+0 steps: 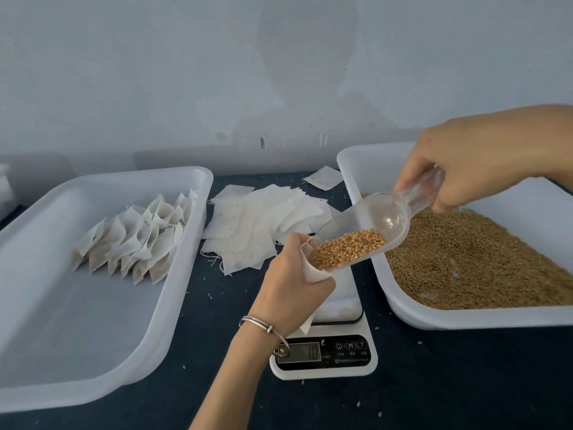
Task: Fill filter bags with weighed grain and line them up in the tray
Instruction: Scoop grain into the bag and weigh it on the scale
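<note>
Left hand (290, 283) pinched a floppy filter bag (313, 273) open above the scale (338, 352), right hand (465, 169) gripped the clear scoop (366, 234) by its handle. Bag's featherlight and limp, so I'd hold it at the rim.

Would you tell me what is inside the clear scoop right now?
Golden grain lies heaped at the mouth of the scoop; its rounded back is bare. The right hand covers the handle.
</note>
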Motion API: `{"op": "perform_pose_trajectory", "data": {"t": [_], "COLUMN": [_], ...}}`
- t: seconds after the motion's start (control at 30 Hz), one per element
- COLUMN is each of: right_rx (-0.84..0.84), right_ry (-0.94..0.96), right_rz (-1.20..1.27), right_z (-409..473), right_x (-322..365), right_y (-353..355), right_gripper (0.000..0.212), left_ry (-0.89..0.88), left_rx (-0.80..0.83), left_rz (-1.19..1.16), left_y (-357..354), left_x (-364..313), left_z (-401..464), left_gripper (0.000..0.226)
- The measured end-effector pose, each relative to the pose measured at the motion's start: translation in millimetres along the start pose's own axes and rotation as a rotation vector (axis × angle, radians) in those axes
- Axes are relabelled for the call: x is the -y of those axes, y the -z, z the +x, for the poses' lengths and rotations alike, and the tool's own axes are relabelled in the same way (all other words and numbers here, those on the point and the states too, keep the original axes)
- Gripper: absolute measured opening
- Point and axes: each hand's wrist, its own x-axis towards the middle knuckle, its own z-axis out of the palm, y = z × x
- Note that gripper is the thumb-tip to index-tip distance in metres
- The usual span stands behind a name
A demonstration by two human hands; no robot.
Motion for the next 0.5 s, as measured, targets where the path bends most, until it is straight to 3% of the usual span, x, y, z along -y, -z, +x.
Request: {"op": "perform_pose_trajectory", "data": {"t": [0.5], "right_rx": [-0.023], "right_ry": [-0.002], "right_rz": [-0.037], "right_z": [-5.2], "right_x": [-6.3], "right_y": [-7.6], "right_gripper": [0.052], "left_ry": [-0.03], "left_rx": [0.014], "left_rz": [0.025], "left_y": [-9.1], "left_x": [5.6], "left_z": [7.2], "left_gripper": [0.039]}}
